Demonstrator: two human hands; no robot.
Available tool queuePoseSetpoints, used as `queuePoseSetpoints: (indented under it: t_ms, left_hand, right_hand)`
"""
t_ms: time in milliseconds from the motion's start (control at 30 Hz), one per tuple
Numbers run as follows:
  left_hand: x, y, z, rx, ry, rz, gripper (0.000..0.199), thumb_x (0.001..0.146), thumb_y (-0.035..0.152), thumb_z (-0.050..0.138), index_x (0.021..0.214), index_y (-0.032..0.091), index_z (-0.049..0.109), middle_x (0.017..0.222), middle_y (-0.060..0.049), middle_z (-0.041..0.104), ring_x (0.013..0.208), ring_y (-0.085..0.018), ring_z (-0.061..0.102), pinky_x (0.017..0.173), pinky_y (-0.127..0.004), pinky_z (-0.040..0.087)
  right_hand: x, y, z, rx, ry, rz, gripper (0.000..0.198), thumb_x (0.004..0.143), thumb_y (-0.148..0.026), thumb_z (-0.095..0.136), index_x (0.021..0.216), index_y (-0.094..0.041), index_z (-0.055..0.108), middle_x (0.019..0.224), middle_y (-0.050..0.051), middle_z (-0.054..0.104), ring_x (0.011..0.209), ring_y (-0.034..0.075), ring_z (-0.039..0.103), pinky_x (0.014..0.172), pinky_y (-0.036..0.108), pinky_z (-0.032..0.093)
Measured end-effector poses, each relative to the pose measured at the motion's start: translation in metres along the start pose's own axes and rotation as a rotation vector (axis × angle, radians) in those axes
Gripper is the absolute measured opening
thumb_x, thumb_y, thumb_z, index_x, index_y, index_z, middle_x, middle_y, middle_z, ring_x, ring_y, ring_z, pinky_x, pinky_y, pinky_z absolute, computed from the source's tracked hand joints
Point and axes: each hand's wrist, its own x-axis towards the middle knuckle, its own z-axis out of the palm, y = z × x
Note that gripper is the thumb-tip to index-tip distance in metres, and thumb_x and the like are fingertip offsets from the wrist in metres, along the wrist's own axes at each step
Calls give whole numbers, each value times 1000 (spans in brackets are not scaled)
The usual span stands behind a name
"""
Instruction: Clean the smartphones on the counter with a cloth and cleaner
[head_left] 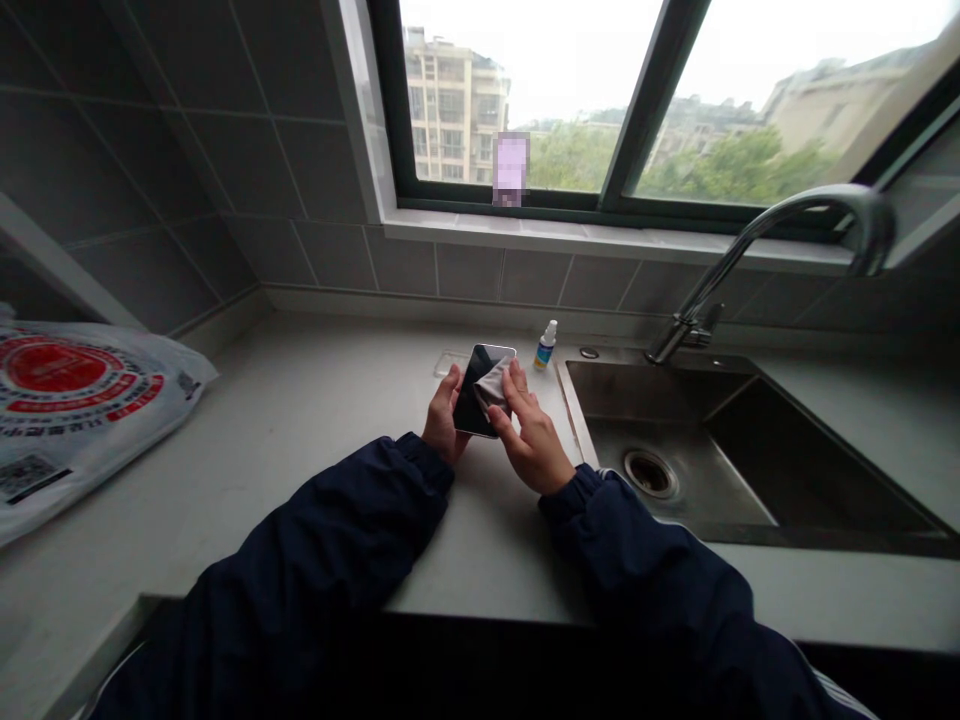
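Centrally in the head view, a dark-screened phone (469, 402) is held above the tabletop (337, 400), tilted, with its glossy face turned up toward the camera. Its left edge is gripped by the left hand (445, 416), which is closed around it with the thumb laid along the side near the screen. A crumpled grey cloth (492, 386) is pressed onto the screen by the right hand (535, 438), whose fingers and thumb are closed on the cloth; part of the screen is covered by it. Both forearms are clad in dark navy sleeves (330, 530), gathered at the wrists.

Just beyond the phone, to its left, a clear flat piece (448, 364) is seen lying on the tabletop, partly hidden by the phone; what it is cannot be told. A small white bottle (545, 345) with a blue and yellow label is stood upright near the right hand, just beside the sink (731, 440). The sink is overhung by a curved chrome faucet (750, 232). At the far left, a white plastic bag (82, 410) printed in red is placed on the tabletop. Behind, a grey-tiled wall (469, 270) is topped by a dark-framed window (637, 110), through which buildings and trees are seen.
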Motion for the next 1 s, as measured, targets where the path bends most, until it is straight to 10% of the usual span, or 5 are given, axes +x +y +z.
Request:
queuePoseSetpoints:
  t_ms: [1000]
  left_hand:
    - [0, 2, 8, -98, 112, -104, 66, 100, 60, 32, 137, 11, 57, 107, -17, 74, 108, -31, 70, 100, -45, 54]
  right_hand:
    - [-9, -7, 7, -423, -186, -159, 58, 95, -16, 56, 152, -27, 47, 160, 7, 43, 154, 37, 27, 119, 69, 25]
